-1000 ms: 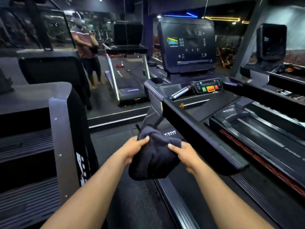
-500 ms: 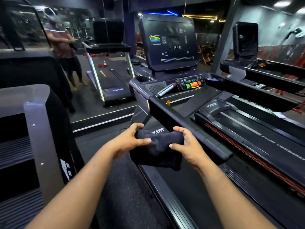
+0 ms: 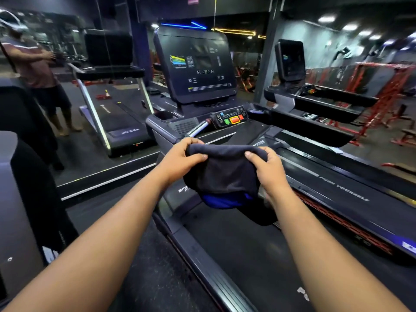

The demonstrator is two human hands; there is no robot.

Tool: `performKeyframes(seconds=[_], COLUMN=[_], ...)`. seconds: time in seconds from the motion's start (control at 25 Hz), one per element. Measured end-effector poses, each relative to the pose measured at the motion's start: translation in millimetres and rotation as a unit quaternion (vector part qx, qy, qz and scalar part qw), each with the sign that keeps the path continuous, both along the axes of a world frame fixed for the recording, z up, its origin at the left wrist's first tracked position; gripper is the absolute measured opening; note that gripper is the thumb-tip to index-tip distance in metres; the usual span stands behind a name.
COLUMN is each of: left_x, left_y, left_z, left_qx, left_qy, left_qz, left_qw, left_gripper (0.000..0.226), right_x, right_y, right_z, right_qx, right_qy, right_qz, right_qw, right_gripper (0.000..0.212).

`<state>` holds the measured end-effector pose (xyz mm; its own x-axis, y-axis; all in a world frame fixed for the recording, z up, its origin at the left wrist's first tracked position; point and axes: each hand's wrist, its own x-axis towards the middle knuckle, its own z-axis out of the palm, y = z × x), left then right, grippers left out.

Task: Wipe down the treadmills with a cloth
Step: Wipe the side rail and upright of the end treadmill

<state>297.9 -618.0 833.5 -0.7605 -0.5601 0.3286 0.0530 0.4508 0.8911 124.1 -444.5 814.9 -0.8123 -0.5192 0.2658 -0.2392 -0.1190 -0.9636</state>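
A dark cloth [image 3: 225, 174] with a blue patch at its lower edge hangs stretched between my hands. My left hand [image 3: 180, 161] pinches its top left edge and my right hand [image 3: 269, 167] grips its top right edge. Both hold it over the left handrail of the nearest treadmill [image 3: 258, 255]. That treadmill's black console screen [image 3: 198, 66] and button panel [image 3: 231, 119] stand just beyond the cloth. Its running belt [image 3: 351, 199] stretches off to the right.
A second treadmill [image 3: 319, 102] stands to the right, with red gym racks [image 3: 382, 97] behind it. A wall mirror [image 3: 67, 86] at left reflects a person and a treadmill. A grey and black machine [image 3: 20, 199] stands close on my left.
My hands have lifted the cloth up and forward and pulled it wider between them. The view has moved closer to the console.
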Motion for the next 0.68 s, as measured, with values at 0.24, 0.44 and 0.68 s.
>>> performKeyframes(seconds=[0.24,0.44,0.68], left_x=[-105,-170,-236], left_y=[1,-11,-43], left_z=[19,21,-9], left_qx=[0.195,0.224,0.083], left_qy=[0.100,0.090,0.008], left_qz=[0.021,-0.071,-0.153], left_qw=[0.976,0.968,0.985], left_gripper=[0.019,0.015,0.038], right_x=[-75,-131,-157], right_y=[-16,-12,9], right_z=[37,56,45], right_qx=[-0.077,-0.056,0.042], right_qy=[-0.079,-0.020,0.066], right_qz=[-0.029,-0.058,-0.149], right_qw=[0.993,0.997,0.986], right_gripper=[0.030,0.021,0.024])
